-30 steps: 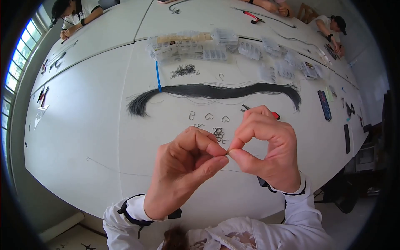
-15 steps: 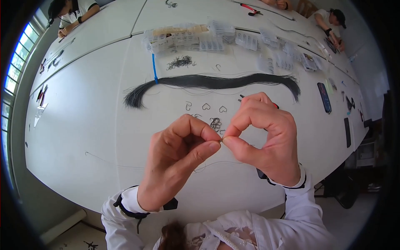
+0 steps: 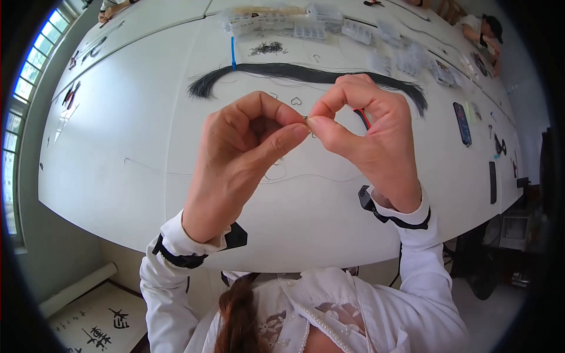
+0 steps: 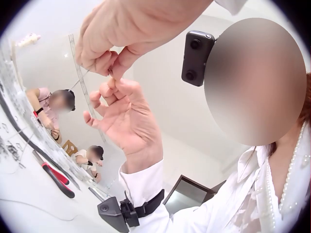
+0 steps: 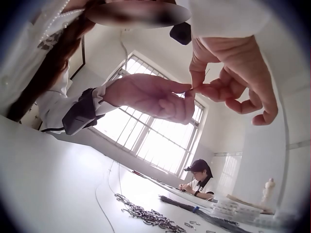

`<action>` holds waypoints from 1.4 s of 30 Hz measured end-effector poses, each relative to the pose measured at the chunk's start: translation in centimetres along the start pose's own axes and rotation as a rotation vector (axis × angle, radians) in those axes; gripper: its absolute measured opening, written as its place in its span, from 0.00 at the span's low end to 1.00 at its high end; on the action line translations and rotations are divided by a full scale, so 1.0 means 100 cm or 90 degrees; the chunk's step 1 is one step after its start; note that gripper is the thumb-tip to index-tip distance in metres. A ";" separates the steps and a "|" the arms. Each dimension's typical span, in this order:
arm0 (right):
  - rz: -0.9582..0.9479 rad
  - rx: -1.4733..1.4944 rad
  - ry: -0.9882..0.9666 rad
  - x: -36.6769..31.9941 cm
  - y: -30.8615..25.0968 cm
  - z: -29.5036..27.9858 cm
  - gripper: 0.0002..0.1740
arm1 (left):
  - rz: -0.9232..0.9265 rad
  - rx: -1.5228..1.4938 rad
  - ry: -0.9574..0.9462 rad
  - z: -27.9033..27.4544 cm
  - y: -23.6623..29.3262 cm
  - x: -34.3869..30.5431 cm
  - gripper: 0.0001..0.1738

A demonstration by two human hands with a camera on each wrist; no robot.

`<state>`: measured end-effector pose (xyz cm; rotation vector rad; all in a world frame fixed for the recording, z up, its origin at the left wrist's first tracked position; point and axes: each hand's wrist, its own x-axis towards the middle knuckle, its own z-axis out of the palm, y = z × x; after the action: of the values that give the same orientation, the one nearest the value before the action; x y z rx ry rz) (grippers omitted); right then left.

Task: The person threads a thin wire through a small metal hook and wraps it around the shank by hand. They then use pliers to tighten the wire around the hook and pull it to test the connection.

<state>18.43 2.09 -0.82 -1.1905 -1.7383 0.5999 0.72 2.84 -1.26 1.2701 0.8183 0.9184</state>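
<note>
In the head view my left hand (image 3: 229,159) and right hand (image 3: 376,132) meet, raised above the table. Thumb and forefinger of each pinch a small dark piece (image 4: 111,72) that looks like a fish hook, mostly hidden by the fingertips. A thin line (image 4: 80,81) sticks out beside them in the left wrist view. The right hand's other fingers are spread and loosely bent. Below the hands a thin line (image 3: 329,176) crosses the table, with a small hook (image 3: 126,160) at its left end. A heart-shaped wire piece (image 3: 296,101) lies just beyond the hands.
A bundle of black strands (image 3: 288,72) with a blue tie (image 3: 233,53) lies beyond the hands. Behind it are a heap of dark hooks (image 3: 268,48) and clear compartment boxes (image 3: 309,29). Red-handled pliers (image 4: 57,179) lie nearby; a phone (image 3: 462,123) is at the right.
Both hands have risen in the head view, staying together with the same pinch. The view has tilted down, so the table things sit higher. The hands now cover most of the small hooks.
</note>
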 end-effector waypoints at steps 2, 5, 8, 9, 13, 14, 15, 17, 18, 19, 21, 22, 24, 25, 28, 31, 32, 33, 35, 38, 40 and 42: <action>0.004 0.022 0.000 -0.002 0.000 0.001 0.03 | 0.009 0.003 0.011 0.003 0.000 -0.005 0.05; 0.034 0.040 -0.010 -0.004 -0.003 0.000 0.03 | 0.017 0.020 0.032 0.005 0.000 -0.009 0.07; 0.016 0.053 -0.008 -0.006 0.000 0.000 0.04 | 0.020 0.016 0.029 0.006 -0.001 -0.010 0.08; 0.011 0.049 -0.007 -0.007 0.000 -0.001 0.04 | 0.009 0.032 0.035 0.008 -0.001 -0.012 0.09; 0.034 0.039 -0.025 -0.013 -0.002 -0.004 0.04 | -0.010 0.013 0.021 0.010 -0.004 -0.017 0.10; 0.043 0.036 -0.032 -0.015 -0.003 -0.005 0.04 | -0.009 0.009 0.024 0.011 -0.004 -0.019 0.10; 0.042 0.034 -0.035 -0.016 -0.004 -0.006 0.04 | -0.012 0.017 0.019 0.013 -0.003 -0.020 0.10; 0.039 0.018 -0.035 -0.019 -0.007 -0.008 0.03 | -0.014 0.023 0.015 0.016 -0.003 -0.022 0.10; 0.039 0.017 -0.038 -0.020 -0.008 -0.009 0.03 | -0.021 -0.005 0.023 0.018 -0.003 -0.022 0.10; 0.033 0.011 -0.040 -0.021 -0.008 -0.009 0.03 | -0.029 -0.032 0.032 0.019 -0.004 -0.023 0.09; 0.027 0.005 -0.046 -0.023 -0.010 -0.010 0.03 | -0.027 -0.044 0.036 0.020 -0.004 -0.024 0.09; 0.029 0.005 -0.044 -0.024 -0.012 -0.010 0.03 | -0.025 -0.053 0.038 0.020 -0.004 -0.025 0.08; 0.030 0.005 -0.042 -0.025 -0.015 -0.011 0.03 | -0.012 -0.066 0.037 0.021 -0.003 -0.028 0.07; 0.031 0.012 -0.049 -0.026 -0.017 -0.012 0.03 | 0.000 -0.077 0.034 0.021 -0.003 -0.029 0.07; 0.005 0.014 -0.055 -0.028 -0.020 -0.015 0.03 | 0.038 -0.086 0.032 0.022 -0.004 -0.035 0.06; -0.033 0.000 -0.046 -0.031 -0.025 -0.015 0.04 | 0.055 -0.069 0.017 0.022 -0.002 -0.039 0.06; -0.045 -0.011 -0.038 -0.032 -0.027 -0.015 0.05 | 0.054 -0.069 0.017 0.022 -0.002 -0.040 0.06; -0.045 -0.010 -0.038 -0.032 -0.028 -0.016 0.05 | 0.078 -0.038 0.009 0.022 -0.002 -0.040 0.07; -0.058 -0.017 -0.032 -0.033 -0.030 -0.017 0.06 | 0.102 -0.007 0.002 0.023 -0.002 -0.040 0.07; -0.059 -0.020 -0.029 -0.033 -0.032 -0.017 0.05 | 0.075 -0.072 0.000 0.024 -0.002 -0.040 0.08; -0.062 -0.020 -0.034 -0.033 -0.031 -0.019 0.05 | 0.078 -0.101 0.005 0.025 -0.003 -0.038 0.08; -0.066 -0.019 -0.039 -0.032 -0.030 -0.020 0.05 | 0.091 -0.083 0.015 0.025 -0.003 -0.038 0.08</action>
<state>19.23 -2.24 1.14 -1.1051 -1.8543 0.5548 1.36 -1.65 -1.22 1.2178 0.6813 1.0847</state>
